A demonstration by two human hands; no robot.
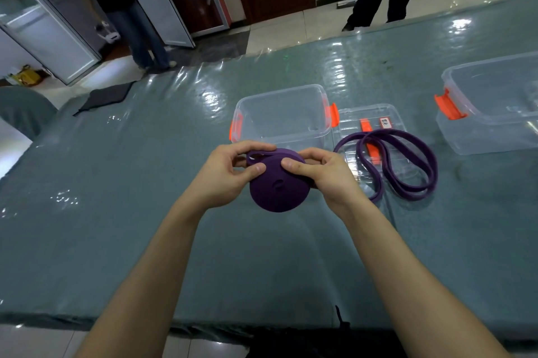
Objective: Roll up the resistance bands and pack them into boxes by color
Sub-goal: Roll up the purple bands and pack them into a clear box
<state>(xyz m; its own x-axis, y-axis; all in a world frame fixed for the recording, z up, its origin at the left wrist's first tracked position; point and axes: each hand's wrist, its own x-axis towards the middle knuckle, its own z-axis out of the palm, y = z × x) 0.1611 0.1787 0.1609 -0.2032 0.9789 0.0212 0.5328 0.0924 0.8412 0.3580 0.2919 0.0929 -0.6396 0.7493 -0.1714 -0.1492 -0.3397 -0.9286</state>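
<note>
Above the teal table, left hand and right hand pinching a rolled purple band, clear box just behind, loose purple band lying on a lid right, second box sitting far right.

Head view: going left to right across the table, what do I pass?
dark cloth → left hand → rolled purple band → right hand → loose purple band → far-right clear box

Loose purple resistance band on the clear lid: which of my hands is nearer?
Right. The right hand grips the rolled purple band beside the loose purple band; the left hand grips the roll's far side.
</note>
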